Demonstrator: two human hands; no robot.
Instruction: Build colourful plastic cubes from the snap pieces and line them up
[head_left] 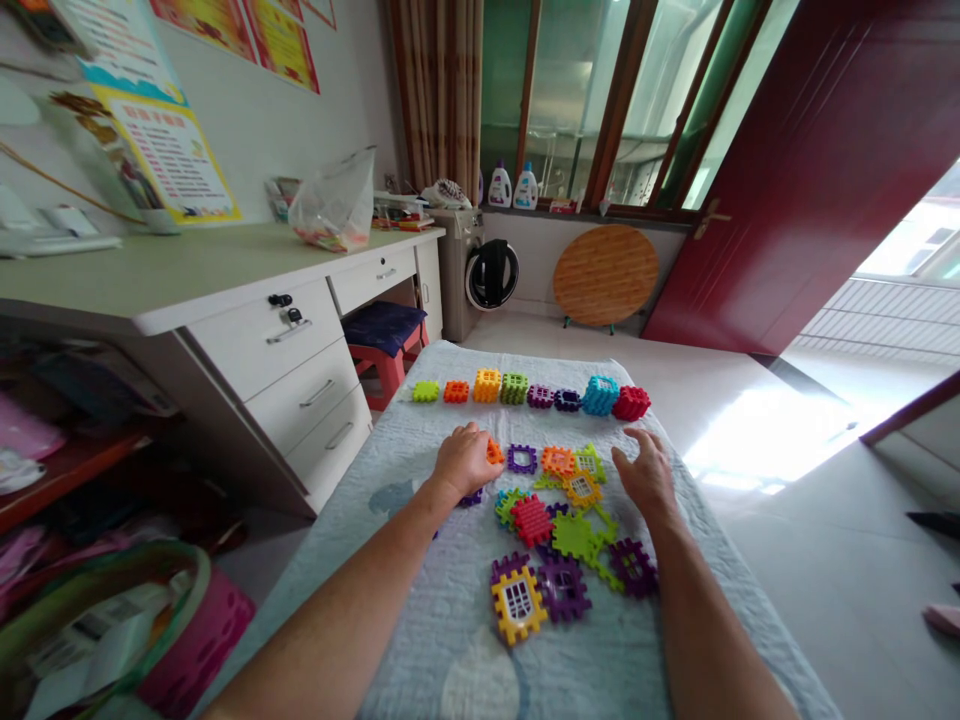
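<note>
Nearest the camera, two bare forearms (pixel 330 610) reach in over a quilted pale blue cloth (pixel 600 665) that lies under all the notched plastic pieces. The left grip (pixel 466 465) is closed on an orange piece (pixel 494 452), most of which the fingers hide. The right grip (pixel 646 475) hangs over the cloth's right side, thumb and fingers well parted, nothing visible in it.

Across the far end runs a row of stacks. The blue stack (pixel 601 396) and red stack (pixel 631 403) look bulkiest, next to each other at the right; the yellow stack (pixel 486 386) and green stack (pixel 514 388) come next; the orange stack (pixel 456 391) sits low.

Between the arms, single pieces lie scattered, some overlapping: a yellow piece (pixel 519 604) with a white window, a red piece (pixel 532 521), a purple frame (pixel 523 470) just beside the left grip.

The step in hand looks like taking up one piece; moving it on would call for lifting it clear of that frame.
</note>
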